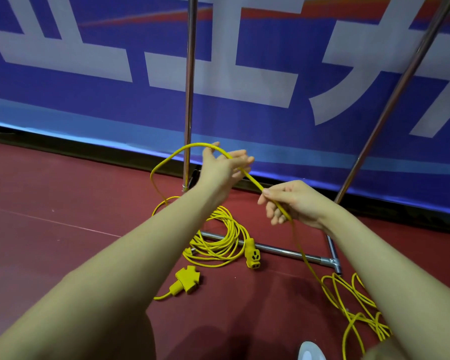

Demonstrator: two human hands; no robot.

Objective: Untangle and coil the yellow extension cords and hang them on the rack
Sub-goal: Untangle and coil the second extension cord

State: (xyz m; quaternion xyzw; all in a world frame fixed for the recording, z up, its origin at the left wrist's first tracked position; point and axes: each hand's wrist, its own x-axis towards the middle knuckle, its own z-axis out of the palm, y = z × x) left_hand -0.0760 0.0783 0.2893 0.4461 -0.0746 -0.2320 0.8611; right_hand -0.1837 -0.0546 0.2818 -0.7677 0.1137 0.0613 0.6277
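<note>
Yellow cord everywhere on the red floor (63, 203); nothing hung yet.

Nearest, at 5 o'clock: loose tangle (359, 307) of cord lying slack, not coiled. A white shoe tip (311, 352) shows at 6 o'clock.

At 6 o'clock, mid-floor: three-way tap (187, 279) on a short lead, lying by itself. Just beyond, a rough bundle (218, 242) of loops with a socket end (252, 255) resting against the rack's base bar (283, 250). Bundle looks loosely gathered, not tidy.

Right hand (294, 203), at 3 o'clock of centre: fingers pinched shut on the cord, which runs down from it to the tangle.

Left hand (224, 165), centre: fingers spread, cord draped over the palm, not clamped. From here a raised loop (166, 162) arcs to 9 o'clock and drops toward the bundle.

Farthest: rack uprights (190, 87), bare as far as the view shows; top bar out of view. Blue banner (89, 100) behind.

Judgement: early stage. First loop of a coil is being formed. Left to do: feed the tangle through, finish the coils, hang them.
</note>
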